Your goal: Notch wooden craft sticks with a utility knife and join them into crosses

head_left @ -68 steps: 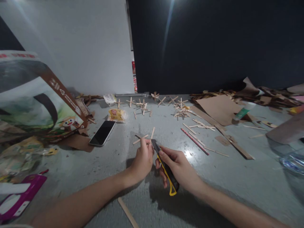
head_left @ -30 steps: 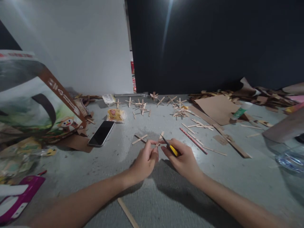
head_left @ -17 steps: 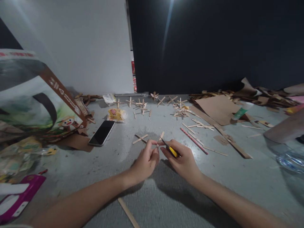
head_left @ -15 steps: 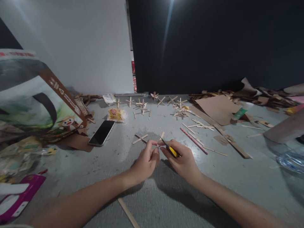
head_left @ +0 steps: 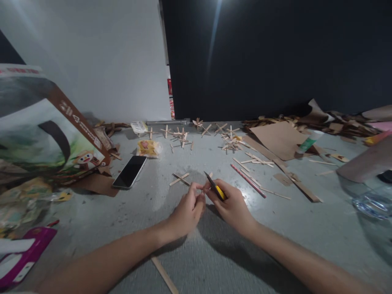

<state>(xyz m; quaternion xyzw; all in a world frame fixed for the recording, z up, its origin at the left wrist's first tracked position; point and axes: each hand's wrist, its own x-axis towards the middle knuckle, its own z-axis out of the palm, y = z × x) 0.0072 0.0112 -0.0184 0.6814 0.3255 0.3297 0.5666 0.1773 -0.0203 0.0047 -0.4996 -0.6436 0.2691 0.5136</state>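
My left hand (head_left: 185,212) is closed in a pinch on a small wooden craft stick (head_left: 210,175), of which only the tip shows between my fingers. My right hand (head_left: 232,206) grips a black and yellow utility knife (head_left: 215,187), its blade end pointing up and left, right beside the stick. Both hands meet low over the grey table (head_left: 171,212), near its middle. Two crossed sticks (head_left: 180,179) lie just to the left of my fingers.
A phone (head_left: 130,171) lies face up at left, beside a printed carton (head_left: 45,122). Stick crosses (head_left: 180,134) and loose sticks (head_left: 254,161) lie farther back. A red pencil (head_left: 247,181), cardboard sheets (head_left: 280,139), a glue tube (head_left: 308,142) and a long stick (head_left: 163,275) are nearby.
The knife has gone from lying along my right palm to a tip-up grip at the stick. Both hands drew together, and less of the stick shows now.
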